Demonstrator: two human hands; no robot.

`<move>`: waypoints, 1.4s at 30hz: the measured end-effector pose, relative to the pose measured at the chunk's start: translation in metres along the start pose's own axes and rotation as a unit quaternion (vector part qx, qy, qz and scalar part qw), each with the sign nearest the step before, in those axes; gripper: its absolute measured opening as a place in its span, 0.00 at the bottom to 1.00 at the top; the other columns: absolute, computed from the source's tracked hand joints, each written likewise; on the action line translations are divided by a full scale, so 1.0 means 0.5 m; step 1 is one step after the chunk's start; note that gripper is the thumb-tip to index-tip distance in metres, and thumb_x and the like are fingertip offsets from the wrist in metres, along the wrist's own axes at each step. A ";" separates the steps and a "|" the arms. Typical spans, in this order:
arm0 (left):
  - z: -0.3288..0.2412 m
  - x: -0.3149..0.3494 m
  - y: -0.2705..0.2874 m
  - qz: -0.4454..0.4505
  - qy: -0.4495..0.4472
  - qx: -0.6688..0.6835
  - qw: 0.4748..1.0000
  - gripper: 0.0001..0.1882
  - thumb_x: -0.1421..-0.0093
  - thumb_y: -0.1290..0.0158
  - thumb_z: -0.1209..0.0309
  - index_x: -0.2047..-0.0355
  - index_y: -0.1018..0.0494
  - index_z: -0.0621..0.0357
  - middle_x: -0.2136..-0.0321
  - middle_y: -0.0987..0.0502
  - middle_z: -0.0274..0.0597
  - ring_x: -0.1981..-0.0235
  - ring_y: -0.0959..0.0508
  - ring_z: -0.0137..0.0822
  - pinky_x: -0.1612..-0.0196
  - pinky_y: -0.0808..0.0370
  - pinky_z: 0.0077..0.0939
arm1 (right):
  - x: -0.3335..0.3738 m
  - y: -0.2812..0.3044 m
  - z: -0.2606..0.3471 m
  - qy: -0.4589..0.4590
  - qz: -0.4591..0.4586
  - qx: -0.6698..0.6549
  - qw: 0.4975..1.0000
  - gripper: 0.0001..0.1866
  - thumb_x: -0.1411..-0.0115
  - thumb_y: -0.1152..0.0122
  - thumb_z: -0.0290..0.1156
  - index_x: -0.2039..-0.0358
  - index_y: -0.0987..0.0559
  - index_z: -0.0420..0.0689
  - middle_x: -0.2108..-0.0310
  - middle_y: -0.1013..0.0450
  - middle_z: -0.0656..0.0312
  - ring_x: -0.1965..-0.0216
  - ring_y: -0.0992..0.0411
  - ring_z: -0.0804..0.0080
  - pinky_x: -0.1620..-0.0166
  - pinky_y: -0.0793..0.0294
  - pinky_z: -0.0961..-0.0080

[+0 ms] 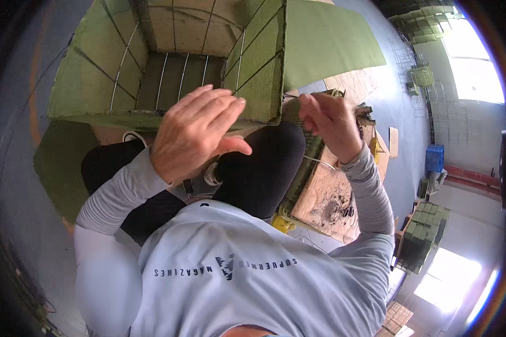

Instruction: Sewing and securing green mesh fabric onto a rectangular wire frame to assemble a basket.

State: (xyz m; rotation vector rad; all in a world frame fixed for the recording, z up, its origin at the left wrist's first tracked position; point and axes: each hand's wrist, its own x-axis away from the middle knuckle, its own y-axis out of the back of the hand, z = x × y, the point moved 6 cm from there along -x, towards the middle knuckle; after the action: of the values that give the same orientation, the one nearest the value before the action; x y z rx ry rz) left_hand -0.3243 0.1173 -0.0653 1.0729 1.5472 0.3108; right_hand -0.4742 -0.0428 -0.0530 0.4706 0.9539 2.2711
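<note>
A large open box (168,119) with green fabric-like walls and a brownish inner face stands before my knees. Thin metal wires cross its inside in a grid. Over the box's near edge hovers my left hand (194,129), its fingers stretched out and thumb apart, with nothing in it. My right hand (333,124) is raised just right of the box's right wall, fingers curled in toward the thumb. It is slightly blurred, and whatever it may hold is hidden. A green sheet (331,45) lies beyond it.
A wooden bench top (323,205) with small dark bits on it stands by my right leg; a pale cord (320,162) crosses it. Green panels (424,230) are stacked at the far right, near a blue crate (434,158). Wire frames (444,112) lean along the wall.
</note>
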 end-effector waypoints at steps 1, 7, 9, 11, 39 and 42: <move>0.008 0.006 0.002 0.008 0.006 -0.020 1.000 0.28 0.45 0.47 0.50 0.59 0.26 0.67 0.64 0.23 0.50 0.59 0.22 0.48 0.53 0.25 0.41 | 0.003 -0.023 -0.028 -0.115 0.093 -0.060 0.987 0.25 0.37 0.46 0.48 0.79 0.24 0.37 0.86 0.31 0.64 0.85 0.33 0.78 0.80 0.32 0.80; 0.032 0.041 -0.009 0.047 0.042 -0.029 0.998 0.21 0.50 0.39 0.64 0.60 0.25 0.67 0.64 0.23 0.49 0.60 0.22 0.45 0.54 0.25 0.40 | -0.025 -0.113 -0.050 -0.100 0.223 -0.058 0.968 0.27 0.39 0.44 0.48 0.85 0.25 0.38 0.89 0.32 0.66 0.87 0.35 0.82 0.84 0.35 0.81; 0.034 0.046 -0.010 0.059 0.042 -0.018 0.997 0.22 0.51 0.39 0.65 0.58 0.25 0.66 0.63 0.23 0.49 0.59 0.22 0.45 0.53 0.25 0.40 | -0.023 -0.117 -0.037 -0.033 0.225 -0.030 0.973 0.26 0.38 0.45 0.45 0.87 0.27 0.39 0.90 0.33 0.66 0.89 0.36 0.82 0.85 0.37 0.82; 0.036 0.058 -0.010 0.068 0.052 -0.019 0.996 0.23 0.50 0.39 0.65 0.55 0.26 0.66 0.60 0.23 0.49 0.56 0.23 0.44 0.50 0.26 0.40 | -0.020 -0.114 -0.022 -0.193 0.230 -0.027 0.953 0.30 0.36 0.48 0.47 0.89 0.27 0.39 0.92 0.33 0.65 0.90 0.35 0.80 0.85 0.36 0.80; 0.036 0.073 -0.019 0.103 0.034 -0.077 0.991 0.19 0.43 0.45 0.67 0.52 0.26 0.62 0.58 0.22 0.45 0.54 0.23 0.39 0.45 0.29 0.36 | -0.119 -0.050 0.012 -0.085 0.096 0.199 0.972 0.19 0.43 0.46 0.33 0.86 0.33 0.34 0.91 0.43 0.51 0.89 0.47 0.62 0.82 0.41 0.63; 0.032 0.068 -0.016 0.089 0.028 -0.071 0.993 0.18 0.42 0.46 0.67 0.53 0.26 0.62 0.59 0.22 0.45 0.54 0.22 0.38 0.45 0.29 0.36 | -0.138 -0.046 -0.017 -0.059 0.047 0.168 0.983 0.22 0.41 0.47 0.37 0.85 0.32 0.34 0.90 0.43 0.50 0.89 0.46 0.62 0.80 0.40 0.62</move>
State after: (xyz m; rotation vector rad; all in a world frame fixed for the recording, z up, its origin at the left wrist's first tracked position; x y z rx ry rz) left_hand -0.3104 0.1332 -0.0976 1.0995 1.4581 0.5699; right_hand -0.4181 -0.0806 -0.0813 0.8008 1.2840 2.1398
